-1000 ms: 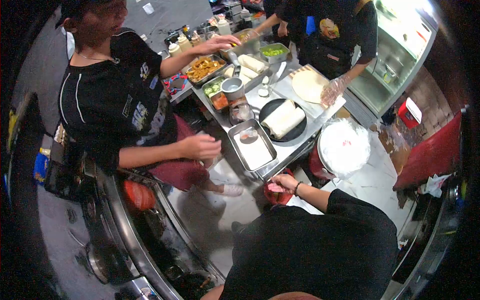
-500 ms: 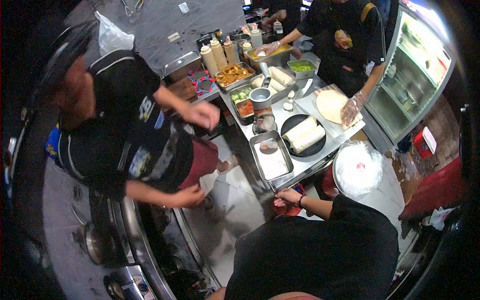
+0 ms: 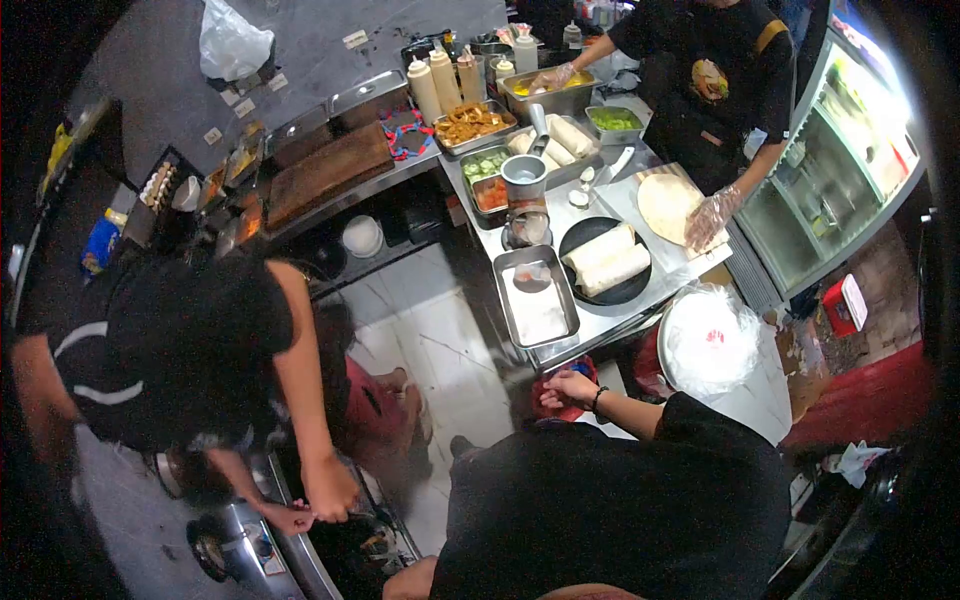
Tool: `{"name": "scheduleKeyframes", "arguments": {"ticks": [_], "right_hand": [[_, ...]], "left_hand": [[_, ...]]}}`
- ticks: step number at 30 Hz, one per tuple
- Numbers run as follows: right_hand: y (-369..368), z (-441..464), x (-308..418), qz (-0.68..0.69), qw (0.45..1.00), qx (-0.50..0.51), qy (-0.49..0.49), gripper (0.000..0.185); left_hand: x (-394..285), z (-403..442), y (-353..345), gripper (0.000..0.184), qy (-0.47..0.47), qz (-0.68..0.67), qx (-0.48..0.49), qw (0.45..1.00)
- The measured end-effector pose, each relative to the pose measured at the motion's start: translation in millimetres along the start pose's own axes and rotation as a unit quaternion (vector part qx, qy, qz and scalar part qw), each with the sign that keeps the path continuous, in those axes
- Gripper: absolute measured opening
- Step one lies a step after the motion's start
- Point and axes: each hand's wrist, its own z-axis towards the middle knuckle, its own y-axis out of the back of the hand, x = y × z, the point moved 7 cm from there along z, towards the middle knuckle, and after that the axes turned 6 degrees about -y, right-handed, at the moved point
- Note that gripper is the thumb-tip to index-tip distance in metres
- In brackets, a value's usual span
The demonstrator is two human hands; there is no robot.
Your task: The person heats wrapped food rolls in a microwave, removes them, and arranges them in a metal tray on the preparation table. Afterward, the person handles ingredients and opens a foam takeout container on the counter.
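Observation:
My right hand (image 3: 568, 389), with a dark band at the wrist, hangs off the front corner of the steel counter. Its fingers are loosely curled and apart, and nothing shows in them. Just under it is a red container (image 3: 583, 372), partly covered by the hand. Only a bit of my left arm (image 3: 410, 580) shows at the bottom edge; that hand is out of view. Nearest on the counter are a steel tray (image 3: 513, 318) and a black round plate (image 3: 640, 285) bearing rolled wraps (image 3: 606, 258).
A co-worker's gloved hand (image 3: 712, 215) rests on a flatbread (image 3: 667, 208). Another co-worker (image 3: 180, 350) bends at left near a stove (image 3: 240, 550). A plastic-covered white tub (image 3: 710, 340) stands right of my arm. Sauce bottles (image 3: 445, 80) and a glass-door fridge (image 3: 835, 170) are farther off.
The co-worker at left has moved down and leaned over, bringing both hands together low by the stove. My right hand stays near the counter corner, its fingers loosened slightly.

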Motion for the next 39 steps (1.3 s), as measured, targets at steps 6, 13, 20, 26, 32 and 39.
{"name": "scheduleKeyframes", "arguments": {"ticks": [6, 13, 20, 26, 32, 39], "right_hand": [[-25.6, 1.1, 6.7, -0.104, 0.992, 0.066, 0.028, 0.02], [-102.7, -22.7, 51.4, -0.272, 0.946, 0.127, 0.121, 0.019], [-153.7, -13.8, 89.6, -0.409, 0.877, 0.134, 0.214, 0.02], [-187.0, 18.4, 120.1, -0.484, 0.808, 0.127, 0.311, 0.021], [-222.4, 68.2, 184.6, -0.483, 0.815, -0.02, 0.32, 0.024], [-278.7, 66.0, 318.0, -0.526, 0.704, -0.226, 0.42, 0.022]], "left_hand": [[-7.3, 12.1, -9.7, 0.007, -0.034, 0.0, -0.046, 0.998], [-124.9, 29.2, 11.7, 0.042, -0.089, -0.397, -0.024, 0.913], [-158.3, 102.0, 125.2, 0.025, -0.318, -0.506, -0.236, 0.766], [-182.1, 167.9, 220.2, 0.029, -0.209, -0.323, -0.284, 0.878], [-151.8, 259.8, 310.4, 0.037, -0.184, -0.274, -0.246, 0.911], [-194.4, 361.7, 436.1, 0.024, -0.206, 0.029, -0.122, 0.971]]}}
